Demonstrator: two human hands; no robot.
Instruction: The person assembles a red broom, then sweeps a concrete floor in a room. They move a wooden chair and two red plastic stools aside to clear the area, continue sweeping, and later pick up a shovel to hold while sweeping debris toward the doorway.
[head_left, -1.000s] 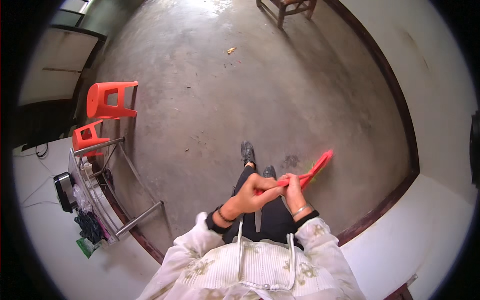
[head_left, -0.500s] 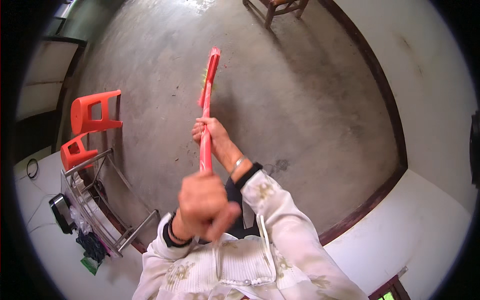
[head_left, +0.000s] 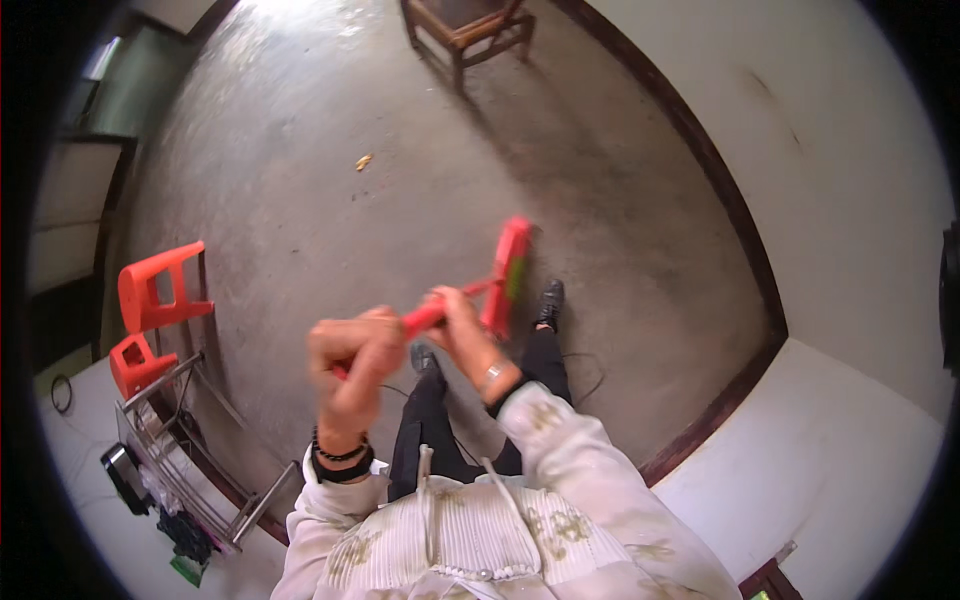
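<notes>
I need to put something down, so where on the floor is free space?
The concrete floor looks bare right of the broom, bordered by the wooden chair and dark baseboard. Another patch lies between the orange stools and yellow scrap. It is crowded left, around the stools and metal frame, and at the hands.

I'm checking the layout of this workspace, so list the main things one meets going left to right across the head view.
Two orange plastic stools → the left hand → the right hand → the red broom head → the right black shoe.
</notes>
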